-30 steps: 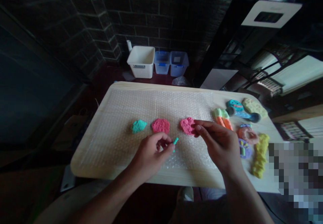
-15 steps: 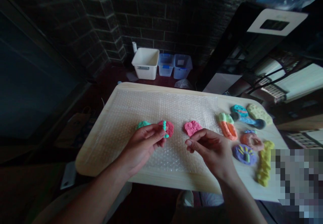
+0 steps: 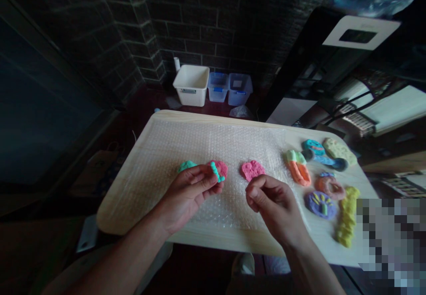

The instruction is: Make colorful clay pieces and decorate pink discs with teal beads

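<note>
My left hand is closed on a pink clay piece, with the thumb on its near side. A curved row of small turquoise clay balls runs across the front of that piece. Behind the left fingers, a lump of turquoise clay rests on the bubble wrap, partly covered by the hand. My right hand is apart from the left one, its thumb and forefinger pinched together; whatever they may hold is hidden. Just beyond it lies a second flat pink clay lump.
Bubble wrap covers much of the wooden table. At the right are an orange-and-green clay shape, a blue clay dumbbell shape, a purple disc and a yellow strip. Bins stand on the floor beyond.
The pink piece has turned in my left hand, so the turquoise row now slants instead of standing upright. My right fingers have curled in tighter, and the view has shifted slightly.
</note>
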Action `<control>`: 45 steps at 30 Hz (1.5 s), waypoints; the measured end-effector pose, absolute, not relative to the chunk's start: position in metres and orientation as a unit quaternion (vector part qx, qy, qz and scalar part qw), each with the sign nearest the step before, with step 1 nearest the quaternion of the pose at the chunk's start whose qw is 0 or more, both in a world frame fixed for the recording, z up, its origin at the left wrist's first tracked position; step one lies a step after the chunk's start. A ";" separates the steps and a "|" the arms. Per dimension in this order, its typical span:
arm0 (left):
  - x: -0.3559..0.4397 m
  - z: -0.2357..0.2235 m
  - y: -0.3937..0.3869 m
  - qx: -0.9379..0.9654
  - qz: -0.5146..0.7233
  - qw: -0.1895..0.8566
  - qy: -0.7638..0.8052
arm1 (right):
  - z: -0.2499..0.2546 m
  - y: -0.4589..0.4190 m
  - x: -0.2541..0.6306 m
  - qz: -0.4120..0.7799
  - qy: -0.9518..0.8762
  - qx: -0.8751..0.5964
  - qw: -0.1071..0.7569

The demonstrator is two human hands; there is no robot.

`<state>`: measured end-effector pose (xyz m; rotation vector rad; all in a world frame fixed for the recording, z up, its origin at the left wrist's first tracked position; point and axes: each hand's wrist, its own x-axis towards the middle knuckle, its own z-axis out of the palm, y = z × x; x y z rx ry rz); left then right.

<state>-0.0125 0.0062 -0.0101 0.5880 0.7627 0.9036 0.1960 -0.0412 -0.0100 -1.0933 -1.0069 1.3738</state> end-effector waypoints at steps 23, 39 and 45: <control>-0.014 -0.009 0.007 0.253 0.427 0.796 0.346 | -0.003 -0.048 0.188 0.639 -0.409 -0.364 0.541; -0.014 -0.010 0.007 0.253 0.430 0.797 0.341 | -0.005 -0.050 0.188 0.687 -0.394 -0.284 0.540; -0.014 -0.010 0.007 0.252 0.428 0.800 0.338 | 0.000 -0.049 0.186 0.679 -0.400 -0.300 0.538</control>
